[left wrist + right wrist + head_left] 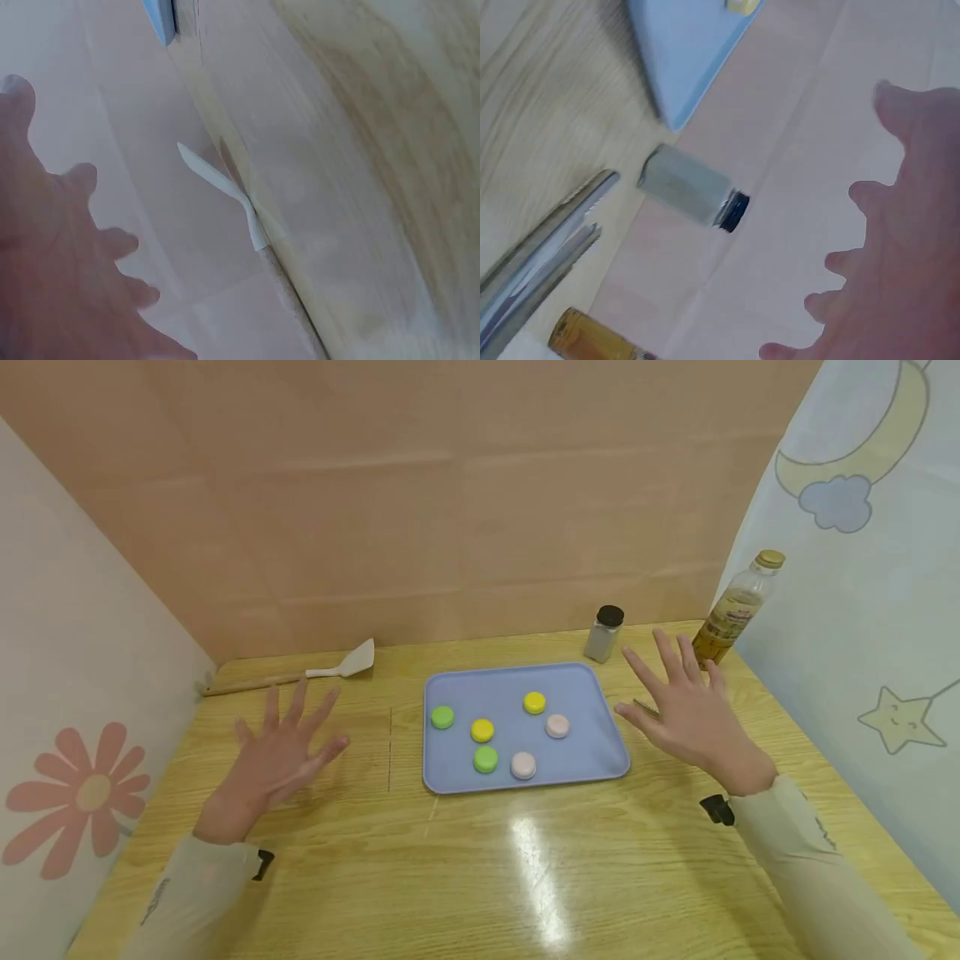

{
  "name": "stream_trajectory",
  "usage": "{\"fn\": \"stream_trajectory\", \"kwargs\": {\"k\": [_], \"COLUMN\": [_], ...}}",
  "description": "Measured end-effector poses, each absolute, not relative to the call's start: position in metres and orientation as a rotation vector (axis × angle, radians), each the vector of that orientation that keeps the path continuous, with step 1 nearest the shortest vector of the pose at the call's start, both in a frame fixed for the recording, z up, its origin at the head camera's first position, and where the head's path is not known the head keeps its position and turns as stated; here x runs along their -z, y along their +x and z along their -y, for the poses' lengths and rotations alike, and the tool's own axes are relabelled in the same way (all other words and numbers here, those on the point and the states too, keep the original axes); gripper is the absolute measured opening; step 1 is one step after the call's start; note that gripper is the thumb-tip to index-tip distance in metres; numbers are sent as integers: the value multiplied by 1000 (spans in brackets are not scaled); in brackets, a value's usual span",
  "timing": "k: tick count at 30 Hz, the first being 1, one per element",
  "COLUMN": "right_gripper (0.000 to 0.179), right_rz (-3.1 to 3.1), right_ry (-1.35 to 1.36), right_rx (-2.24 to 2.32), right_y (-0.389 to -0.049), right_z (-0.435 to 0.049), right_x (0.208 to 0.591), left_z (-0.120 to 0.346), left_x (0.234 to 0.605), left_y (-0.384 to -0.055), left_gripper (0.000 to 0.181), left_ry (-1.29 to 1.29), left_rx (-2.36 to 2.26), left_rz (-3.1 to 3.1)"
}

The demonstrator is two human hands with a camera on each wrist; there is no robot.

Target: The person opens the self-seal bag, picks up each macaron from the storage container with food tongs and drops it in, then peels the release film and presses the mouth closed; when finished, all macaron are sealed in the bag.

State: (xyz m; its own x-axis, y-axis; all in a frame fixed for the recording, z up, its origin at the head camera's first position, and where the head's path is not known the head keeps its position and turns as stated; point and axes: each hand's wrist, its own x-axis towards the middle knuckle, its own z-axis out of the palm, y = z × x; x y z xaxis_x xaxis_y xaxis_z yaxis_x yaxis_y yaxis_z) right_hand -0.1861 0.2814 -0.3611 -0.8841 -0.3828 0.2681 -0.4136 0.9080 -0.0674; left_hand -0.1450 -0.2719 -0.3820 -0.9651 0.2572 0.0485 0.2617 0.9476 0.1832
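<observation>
My left hand (pixel 272 764) is held over the left side of the table with fingers spread, holding nothing. A spatula (pixel 356 658) with a white blade and wooden handle lies just beyond its fingertips. On the right, my right hand (pixel 693 718) hovers with fingers spread, also holding nothing. It partly hides metal tongs (pixel 544 259), which show more fully in the right wrist view. Between the hands lies a blue tray (pixel 592 752). It carries two green macarons (pixel 485 759), two yellow macarons (pixel 535 702) and two pale pink macarons (pixel 557 726).
Behind the tray's right corner stands a clear jar (pixel 602 635) with a black lid. Farther right is an oil bottle (pixel 731 614) with a gold cap, near the right wall panel. A pinkish-brown backdrop (pixel 457 527) closes off the back of the wooden table (pixel 375 877).
</observation>
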Motion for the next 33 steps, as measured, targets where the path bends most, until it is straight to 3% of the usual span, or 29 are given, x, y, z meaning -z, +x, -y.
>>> {"fn": "stream_trajectory", "kwargs": {"k": [5,14,27,33], "right_gripper": [76,58,54,51], "right_rz": [2778,2608,2567,2633], "right_ry": [699,1035,1420,1462], "right_rx": [-214,-335,-245,-85], "right_y": [-181,-176,-174,-180], "right_z": [-261,-214,-102,-54], "right_x": [355,359,374,386], "left_z": [273,271,274,274], "left_x": [388,406,421,427], "left_y": [-141,-137,-143,-151], "left_gripper": [73,38,39,39], "left_ry": [-580,-796,-826,-840], "left_rx": [419,515,481,477], "left_rz": [3072,2850,2821,2816]}}
